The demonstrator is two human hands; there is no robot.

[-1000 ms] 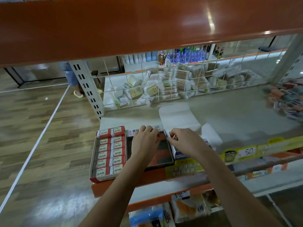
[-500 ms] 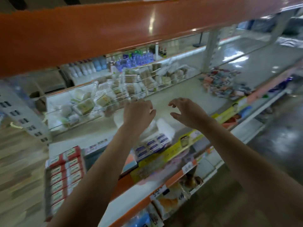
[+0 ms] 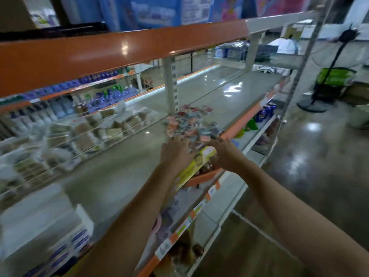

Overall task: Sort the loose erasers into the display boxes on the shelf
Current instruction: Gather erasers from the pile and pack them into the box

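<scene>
Both hands brought from the display boxes to the eraser pile

The left hand and right hand, a second ago at the boxes, are now laid on the loose erasers heaped at the shelf's front edge; grip cannot be told through blur. One uncountable pile, two hands; fetching is judged begun.

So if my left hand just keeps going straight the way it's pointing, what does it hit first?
Most likely the pile of loose erasers. Your left hand points at its near edge, with fingertips seemingly at the first pieces already, though motion blur makes actual contact unclear.
</scene>
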